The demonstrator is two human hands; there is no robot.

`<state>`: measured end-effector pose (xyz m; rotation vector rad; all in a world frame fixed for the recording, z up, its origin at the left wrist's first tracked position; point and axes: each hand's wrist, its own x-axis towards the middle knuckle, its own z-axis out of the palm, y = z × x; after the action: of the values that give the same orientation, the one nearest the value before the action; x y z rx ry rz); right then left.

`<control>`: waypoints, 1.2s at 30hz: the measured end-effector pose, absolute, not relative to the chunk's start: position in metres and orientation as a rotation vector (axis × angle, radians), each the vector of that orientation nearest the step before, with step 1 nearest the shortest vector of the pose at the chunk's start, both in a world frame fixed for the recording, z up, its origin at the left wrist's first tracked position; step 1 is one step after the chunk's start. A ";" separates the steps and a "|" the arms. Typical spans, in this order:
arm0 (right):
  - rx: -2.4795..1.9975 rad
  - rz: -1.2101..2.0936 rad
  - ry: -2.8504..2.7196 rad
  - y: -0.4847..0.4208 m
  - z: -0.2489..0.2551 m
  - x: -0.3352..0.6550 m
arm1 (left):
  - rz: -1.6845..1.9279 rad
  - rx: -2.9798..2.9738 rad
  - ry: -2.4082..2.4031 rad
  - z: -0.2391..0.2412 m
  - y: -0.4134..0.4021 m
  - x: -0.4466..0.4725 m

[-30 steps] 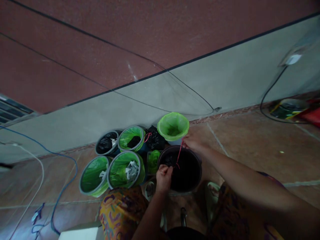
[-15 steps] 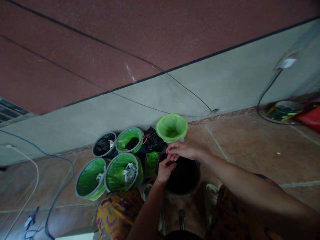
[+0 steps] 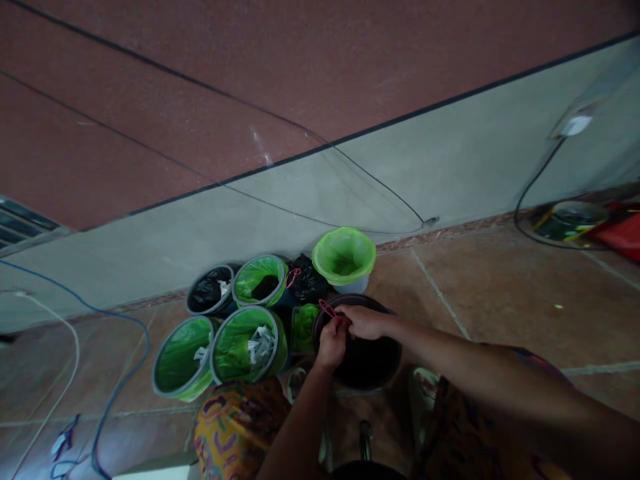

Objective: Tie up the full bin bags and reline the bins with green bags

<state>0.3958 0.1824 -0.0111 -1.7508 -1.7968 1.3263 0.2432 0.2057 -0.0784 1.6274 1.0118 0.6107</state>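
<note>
Both hands meet above the left part of a dark round bin (image 3: 370, 373) that stands between my feet. My left hand (image 3: 332, 341) is closed, its fingers pinched on a red string (image 3: 327, 308). Pressed against it, my right hand (image 3: 364, 322) is also closed on the red string. A thin loop of the string sticks up to the left of the fingers. What the string joins to is hidden by the hands and the dark inside of the bin.
Left stand several lined bins, among them a green-lined bin (image 3: 245, 347) holding grey-white scraps. A tied black bag (image 3: 307, 280) and a white bin with green liner (image 3: 345, 257) sit near the wall. A blue hose (image 3: 145, 333) crosses the floor at left.
Both hands have come lower and closer together over the dark bin. The red string, bunched between the fingers before, now shows as a loop standing out on the left.
</note>
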 end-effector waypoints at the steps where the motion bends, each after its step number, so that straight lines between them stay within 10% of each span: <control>1: -1.766 1.238 -1.839 0.182 -0.014 0.395 | 0.619 1.643 1.036 -0.076 0.205 0.244; 29: -1.518 1.660 -1.016 0.180 -0.056 0.384 | 0.698 1.353 1.304 -0.071 0.204 0.243; 36: -1.801 1.181 -1.500 0.180 -0.050 0.383 | 0.630 0.893 1.406 -0.068 0.205 0.250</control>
<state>0.3825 0.1802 -0.0502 -1.8010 -1.5002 1.1812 0.2501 0.2051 -0.0680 0.8928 1.4061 0.6301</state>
